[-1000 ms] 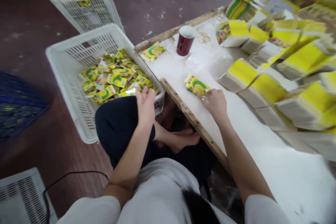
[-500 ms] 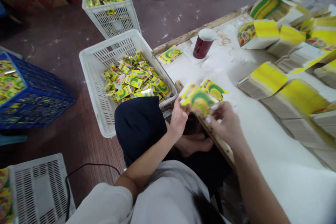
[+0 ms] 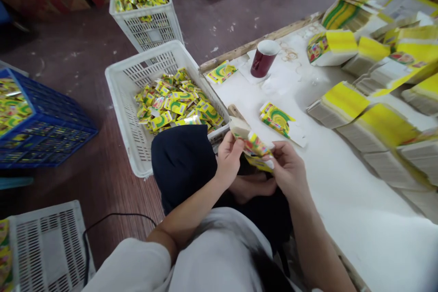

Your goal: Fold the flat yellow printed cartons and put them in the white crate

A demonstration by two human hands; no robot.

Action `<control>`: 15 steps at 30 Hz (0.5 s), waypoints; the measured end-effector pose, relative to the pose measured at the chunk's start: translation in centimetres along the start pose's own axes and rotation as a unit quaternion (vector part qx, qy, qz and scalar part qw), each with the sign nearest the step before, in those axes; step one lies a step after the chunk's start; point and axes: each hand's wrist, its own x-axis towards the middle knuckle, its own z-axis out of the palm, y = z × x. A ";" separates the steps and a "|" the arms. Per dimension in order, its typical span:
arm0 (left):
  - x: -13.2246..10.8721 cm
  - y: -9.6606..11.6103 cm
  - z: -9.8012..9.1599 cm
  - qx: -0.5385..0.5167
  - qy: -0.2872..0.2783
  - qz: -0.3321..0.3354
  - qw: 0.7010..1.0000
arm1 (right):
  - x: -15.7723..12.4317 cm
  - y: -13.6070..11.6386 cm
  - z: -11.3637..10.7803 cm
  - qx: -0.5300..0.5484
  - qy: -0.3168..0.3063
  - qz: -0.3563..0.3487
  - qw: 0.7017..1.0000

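Between my two hands is a yellow and green printed cardboard box (image 3: 255, 146), partly folded, with a pale inner face showing on its left. My left hand (image 3: 230, 155) pinches its left end between thumb and fingers. The right end is gripped by my right hand (image 3: 286, 164), which has white coverings on some fingertips. Just beyond lies a flat yellow-green carton (image 3: 276, 119) on the white tabletop (image 3: 342, 187). Left of my hands, a white plastic crate (image 3: 125, 123) holds many small yellow packets (image 3: 174, 105).
A maroon mug (image 3: 263, 59) and another flat carton (image 3: 221, 72) are near the table's far edge. Stacks of yellow cartons (image 3: 376, 118) line the right. A second white crate (image 3: 150, 23) stands behind, a blue crate (image 3: 58, 123) at left, and a black cable (image 3: 116, 214) crosses the floor.
The carton in my hands has turned from its printed front facing up to being tilted and folded, its pale inside showing. My right hand has moved slightly down and left.
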 end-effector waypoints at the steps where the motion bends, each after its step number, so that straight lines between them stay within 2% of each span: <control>1: 0.1 0.0 0.0 -0.006 0.007 0.026 1.000 | 0.1 -0.1 -0.6 -0.020 0.014 -0.007 1.000; 3: 0.4 0.4 -0.4 -0.002 -0.006 0.049 0.999 | 0.2 -0.2 -2.0 -0.079 0.045 -0.047 0.995; 5: 1.1 1.7 -1.1 0.009 -0.057 0.047 0.997 | 0.3 -0.3 -3.6 -0.165 0.058 -0.119 0.977; 8: 2.0 4.3 -2.7 0.057 -0.159 0.071 0.983 | 0.5 -0.9 -5.8 -0.310 -0.007 -0.239 0.920; 10: 2.1 5.7 -3.3 0.163 -0.237 0.060 0.956 | 0.5 -1.5 -6.4 -0.368 -0.083 -0.297 0.877; 12: 1.7 6.0 -3.0 0.296 -0.307 0.018 0.904 | 0.5 -2.0 -6.2 -0.392 -0.131 -0.330 0.849; 14: 1.0 5.4 -2.1 0.388 -0.328 -0.012 0.861 | 0.3 -2.2 -5.4 -0.405 -0.118 -0.350 0.836; 15: 0.6 4.9 -1.6 0.411 -0.311 -0.015 0.857 | 0.1 -2.1 -4.7 -0.409 -0.084 -0.359 0.835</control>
